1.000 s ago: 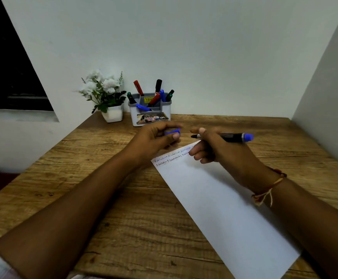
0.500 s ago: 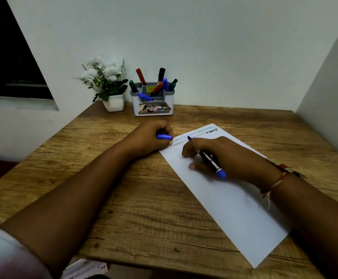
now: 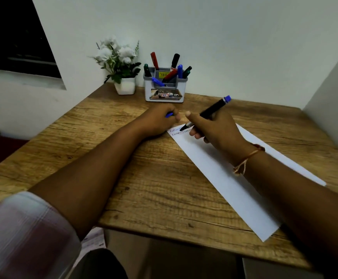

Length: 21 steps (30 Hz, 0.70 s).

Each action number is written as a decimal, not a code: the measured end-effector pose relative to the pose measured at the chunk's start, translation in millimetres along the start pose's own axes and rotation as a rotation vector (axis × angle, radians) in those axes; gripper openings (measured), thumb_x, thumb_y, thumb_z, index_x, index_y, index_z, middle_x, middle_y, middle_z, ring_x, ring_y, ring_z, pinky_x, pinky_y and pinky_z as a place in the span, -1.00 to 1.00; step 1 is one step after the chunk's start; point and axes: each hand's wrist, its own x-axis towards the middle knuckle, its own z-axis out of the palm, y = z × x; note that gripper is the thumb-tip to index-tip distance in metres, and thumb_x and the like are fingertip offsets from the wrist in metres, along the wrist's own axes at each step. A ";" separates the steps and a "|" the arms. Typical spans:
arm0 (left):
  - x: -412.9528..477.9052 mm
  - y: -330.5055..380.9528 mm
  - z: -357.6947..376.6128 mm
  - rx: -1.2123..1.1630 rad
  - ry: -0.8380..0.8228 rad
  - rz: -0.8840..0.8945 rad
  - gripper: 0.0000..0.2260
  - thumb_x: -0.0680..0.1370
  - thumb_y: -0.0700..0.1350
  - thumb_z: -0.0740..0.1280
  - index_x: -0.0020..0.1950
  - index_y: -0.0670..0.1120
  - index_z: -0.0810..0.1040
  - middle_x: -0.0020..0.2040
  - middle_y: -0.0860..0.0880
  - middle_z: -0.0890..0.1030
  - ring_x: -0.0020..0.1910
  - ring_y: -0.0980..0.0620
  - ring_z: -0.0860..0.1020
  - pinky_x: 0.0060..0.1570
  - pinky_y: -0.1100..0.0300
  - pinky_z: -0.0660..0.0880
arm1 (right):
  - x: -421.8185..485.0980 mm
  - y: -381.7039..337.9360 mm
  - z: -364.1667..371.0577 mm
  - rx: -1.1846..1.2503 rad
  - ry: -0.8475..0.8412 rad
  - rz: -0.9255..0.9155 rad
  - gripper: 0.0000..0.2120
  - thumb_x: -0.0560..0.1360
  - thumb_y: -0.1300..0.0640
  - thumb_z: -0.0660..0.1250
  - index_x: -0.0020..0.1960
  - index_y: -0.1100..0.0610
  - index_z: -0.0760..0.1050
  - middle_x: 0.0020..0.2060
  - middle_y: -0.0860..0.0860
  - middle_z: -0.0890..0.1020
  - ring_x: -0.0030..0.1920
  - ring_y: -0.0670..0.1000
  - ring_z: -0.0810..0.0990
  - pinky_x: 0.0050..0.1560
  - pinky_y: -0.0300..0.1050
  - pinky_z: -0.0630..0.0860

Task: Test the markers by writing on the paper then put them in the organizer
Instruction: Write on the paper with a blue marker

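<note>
A white sheet of paper (image 3: 220, 178) lies slantwise on the wooden table (image 3: 154, 188), with a few lines of writing at its far corner. My right hand (image 3: 216, 131) grips a black marker with a blue end (image 3: 214, 108), its tip touching the paper at the written lines. My left hand (image 3: 160, 121) rests on the table beside the paper's corner, closed on the marker's blue cap (image 3: 169, 115). A grey and white organizer (image 3: 165, 91) stands at the back of the table with several red, green, blue and black markers in it.
A white pot of white flowers (image 3: 121, 65) stands left of the organizer. White walls close the table at the back and on the right. A dark window is at the upper left. The table's near edge runs below my forearms.
My right hand has turned the marker so its blue end points up and back, with the tip at the upper written lines. My left hand stays put with the cap.
</note>
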 end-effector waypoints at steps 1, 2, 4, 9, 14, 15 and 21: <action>0.5 -1.3 -1.6 0.018 -0.002 -0.001 -0.90 0.60 -0.11 0.31 0.01 -0.04 0.62 -0.06 0.12 0.58 -0.08 0.22 0.49 -0.17 0.31 0.36 | -0.1 5.7 2.9 -0.016 0.008 -0.012 -0.69 0.56 -0.12 0.44 -0.09 0.15 0.67 -0.30 0.04 0.74 -0.34 -0.17 0.65 -0.30 -0.26 0.53; 1.2 -3.6 -3.0 0.039 -0.010 -0.007 -0.90 0.59 -0.09 0.32 0.02 -0.03 0.63 -0.06 0.11 0.58 -0.09 0.22 0.48 -0.19 0.32 0.35 | -0.8 10.8 5.4 -0.018 0.011 -0.025 -0.69 0.55 -0.10 0.46 -0.10 0.17 0.68 -0.28 0.07 0.74 -0.32 -0.16 0.65 -0.26 -0.22 0.53; 1.9 -5.7 -5.6 0.074 -0.032 -0.020 -0.91 0.59 -0.03 0.35 0.01 0.00 0.62 -0.10 0.16 0.56 -0.14 0.25 0.46 -0.24 0.35 0.32 | -1.1 16.9 6.2 0.016 -0.003 -0.041 -0.72 0.53 -0.02 0.50 -0.08 0.23 0.68 -0.22 0.14 0.74 -0.26 -0.11 0.65 -0.20 -0.16 0.51; 4.9 -8.6 -7.2 0.083 -0.097 -0.011 -0.89 0.54 0.01 0.42 0.00 0.01 0.67 -0.09 0.22 0.57 -0.09 0.32 0.48 -0.17 0.40 0.33 | 0.9 18.5 4.9 0.023 -0.064 -0.019 -0.84 0.49 0.07 0.52 -0.05 0.16 0.70 -0.18 0.15 0.74 -0.19 -0.05 0.65 -0.16 -0.09 0.54; 6.3 -10.6 -9.5 0.038 -0.137 -0.033 -0.87 0.53 0.00 0.44 0.01 -0.03 0.68 -0.08 0.24 0.59 -0.06 0.33 0.48 -0.14 0.40 0.32 | 1.9 19.7 8.4 -0.011 -0.050 -0.016 -0.83 0.41 0.02 0.50 -0.11 0.12 0.70 -0.25 0.07 0.72 -0.21 -0.06 0.63 -0.15 -0.07 0.54; 6.1 -9.6 -9.8 0.035 -0.144 -0.037 -0.87 0.53 -0.01 0.44 0.01 -0.03 0.68 -0.08 0.24 0.58 -0.07 0.33 0.48 -0.15 0.40 0.32 | 2.1 20.3 9.0 -0.018 -0.044 -0.014 -0.81 0.39 0.00 0.49 -0.11 0.12 0.70 -0.26 0.07 0.71 -0.21 -0.06 0.63 -0.15 -0.07 0.54; 3.9 -5.3 -10.4 0.018 -0.167 -0.070 -0.88 0.50 -0.03 0.47 0.02 0.01 0.68 -0.14 0.24 0.55 -0.16 0.29 0.46 -0.22 0.36 0.31 | 1.6 19.0 9.7 -0.063 -0.041 -0.019 -0.81 0.43 0.04 0.51 -0.11 0.17 0.69 -0.23 0.11 0.71 -0.19 -0.06 0.61 -0.13 -0.01 0.54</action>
